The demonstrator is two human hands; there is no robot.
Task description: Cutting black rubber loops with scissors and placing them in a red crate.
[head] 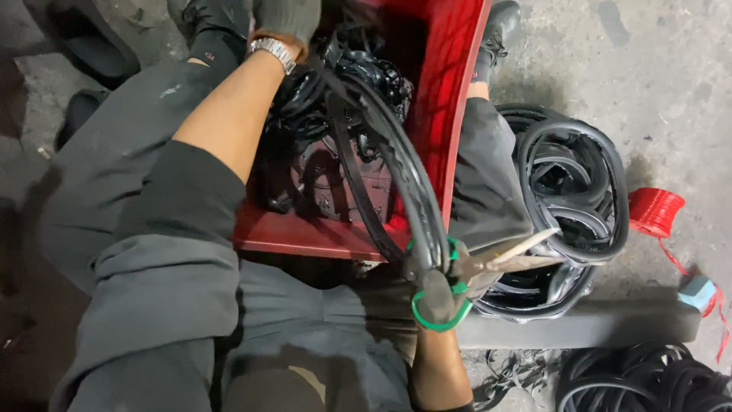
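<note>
Over red crate [450,84]: right hand [438,294] grip clenched on green-handled scissors [488,263], black rubber strip [404,164]; left hand [286,19] seemingly closed, contents unclear.

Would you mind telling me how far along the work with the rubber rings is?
A heap of black rings already lies on the floor right of the red crate. In hand: the right hand holds green-handled scissors and a long black rubber strip, while the gloved left hand reaches into the crate. More tangled rubber remains inside it, so plenty seems left.
</note>
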